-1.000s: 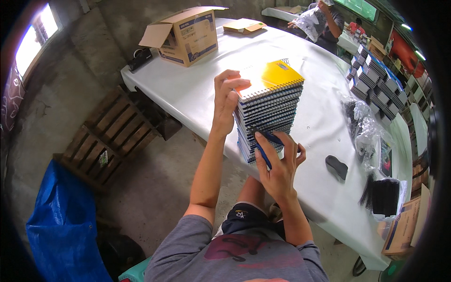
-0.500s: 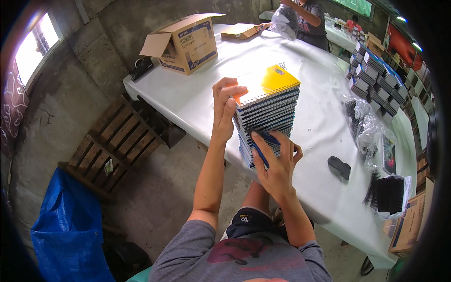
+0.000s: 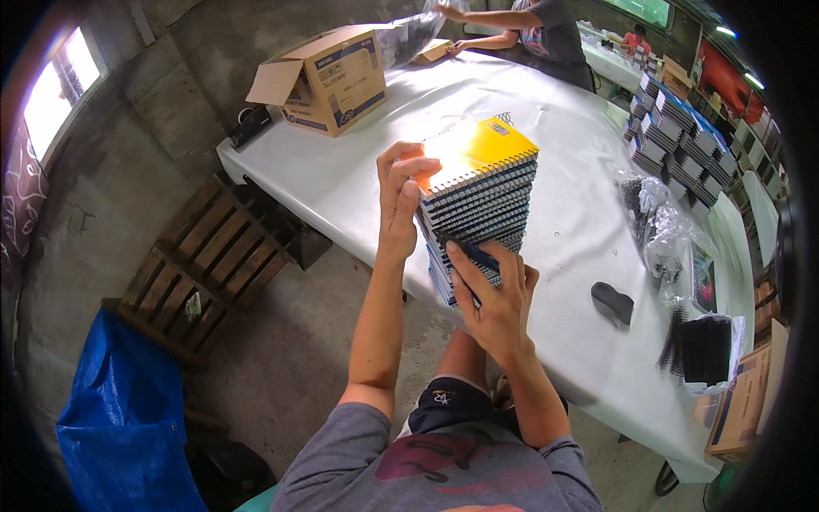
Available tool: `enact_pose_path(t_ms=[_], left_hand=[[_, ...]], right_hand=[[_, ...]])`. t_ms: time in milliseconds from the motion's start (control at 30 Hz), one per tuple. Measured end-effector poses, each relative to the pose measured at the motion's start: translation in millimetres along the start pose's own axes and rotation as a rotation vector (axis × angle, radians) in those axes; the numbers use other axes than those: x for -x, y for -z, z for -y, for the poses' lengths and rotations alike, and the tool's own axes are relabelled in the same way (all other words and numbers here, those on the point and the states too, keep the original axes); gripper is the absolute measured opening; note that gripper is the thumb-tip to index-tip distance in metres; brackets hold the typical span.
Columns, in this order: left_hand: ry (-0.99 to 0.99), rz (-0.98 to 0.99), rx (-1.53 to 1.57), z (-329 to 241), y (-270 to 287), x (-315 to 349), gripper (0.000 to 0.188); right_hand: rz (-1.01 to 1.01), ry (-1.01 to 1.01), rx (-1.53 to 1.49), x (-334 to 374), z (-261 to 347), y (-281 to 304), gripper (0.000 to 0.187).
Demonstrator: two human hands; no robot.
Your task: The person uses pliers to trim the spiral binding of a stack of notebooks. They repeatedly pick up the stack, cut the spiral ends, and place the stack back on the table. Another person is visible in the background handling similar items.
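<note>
A tall stack of spiral-bound notebooks (image 3: 479, 200) stands near the table's front edge, coil bindings facing me. Its top notebook has a shiny yellow cover (image 3: 502, 143). My left hand (image 3: 401, 200) is closed on the stack's upper left corner, fingers bent over the cover and thumb against the side. In my right hand (image 3: 499, 299) are dark blue-handled pliers (image 3: 485, 256), held against the left part of the coils, partway down the stack. My fingers and the coils hide the pliers' jaws.
An open carton (image 3: 345, 85) stands at the far left of the white-covered table (image 3: 563, 333). On the right are a dark oblong object (image 3: 612, 303), clear plastic (image 3: 665, 226), black coils (image 3: 708, 350) and stacked notebooks (image 3: 678, 141). A co-worker (image 3: 546, 38) stands at the far side.
The co-worker's arms and a dark plastic-wrapped bundle have moved left, towards the open carton. My view has shifted slightly; both my hands keep nearly the same places on the stack.
</note>
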State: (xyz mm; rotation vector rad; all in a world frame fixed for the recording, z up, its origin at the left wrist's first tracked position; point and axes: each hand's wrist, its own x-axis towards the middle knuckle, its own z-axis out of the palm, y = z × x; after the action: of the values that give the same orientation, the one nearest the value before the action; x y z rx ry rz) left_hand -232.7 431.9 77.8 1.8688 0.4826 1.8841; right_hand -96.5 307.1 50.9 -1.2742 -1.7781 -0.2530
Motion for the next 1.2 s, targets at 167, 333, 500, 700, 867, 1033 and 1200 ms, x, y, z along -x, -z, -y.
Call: enact_pose_path(t_ms=[167, 333, 500, 700, 867, 1033, 1200], left_hand=[[-0.008, 0.017, -0.075, 1, 6, 2, 0.051], [-0.013, 0.032, -0.069, 1, 2, 1, 0.05], [-0.005, -0.012, 0.028, -1, 0, 0, 0.041], [0.003, -0.008, 0.049, -3, 0, 0, 0.04], [-0.009, 0.0, 0.016, 1, 2, -1, 0.04], [-0.009, 0.005, 0.02, 1, 1, -1, 0.04], [-0.003, 0.0, 0.042, -2, 0, 0, 0.04]], right_hand=[[0.04, -0.203, -0.566, -2, 6, -4, 0.034], [0.17, -0.558, -1.102, 5, 8, -9, 0.033], [0.056, -0.278, -0.535, 7, 7, -5, 0.034], [-0.021, -0.056, -0.056, 9, 0, -2, 0.036], [-0.019, -0.023, -0.014, 5, -1, -3, 0.035], [-0.056, 0.022, 0.017, 7, -5, -3, 0.035], [-0.041, 0.059, 0.082, 6, -7, -7, 0.036]])
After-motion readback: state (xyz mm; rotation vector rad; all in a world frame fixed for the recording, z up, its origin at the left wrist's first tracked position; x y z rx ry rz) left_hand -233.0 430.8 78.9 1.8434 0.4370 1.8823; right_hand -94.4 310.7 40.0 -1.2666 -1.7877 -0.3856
